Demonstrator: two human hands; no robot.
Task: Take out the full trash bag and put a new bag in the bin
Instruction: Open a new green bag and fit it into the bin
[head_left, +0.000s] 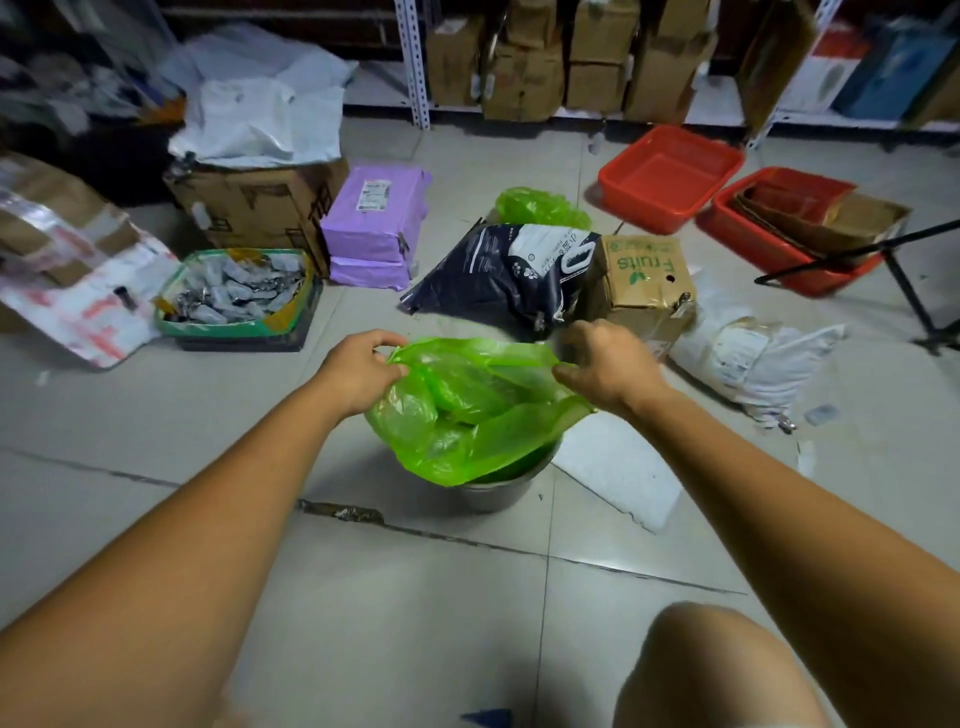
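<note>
A small metal bin (498, 488) stands on the tiled floor in front of me. A translucent green bag (467, 410) is draped over its mouth, loose and crumpled, spilling over the near and left rim. My left hand (358, 369) pinches the bag's edge on the left. My right hand (608, 364) pinches its edge on the right, and the plastic is stretched between the two. Another green bag (537, 207), bunched and filled, lies on the floor further back behind a dark printed sack.
Beyond the bin lie a dark printed sack (511, 270), a "Fruits" carton (644, 286), purple parcels (376, 218) and a green-rimmed crate (239, 293). Two red tubs (670, 176) sit at the back right. A white foam sheet (618, 467) lies right of the bin. My knee (711, 670) is lower right.
</note>
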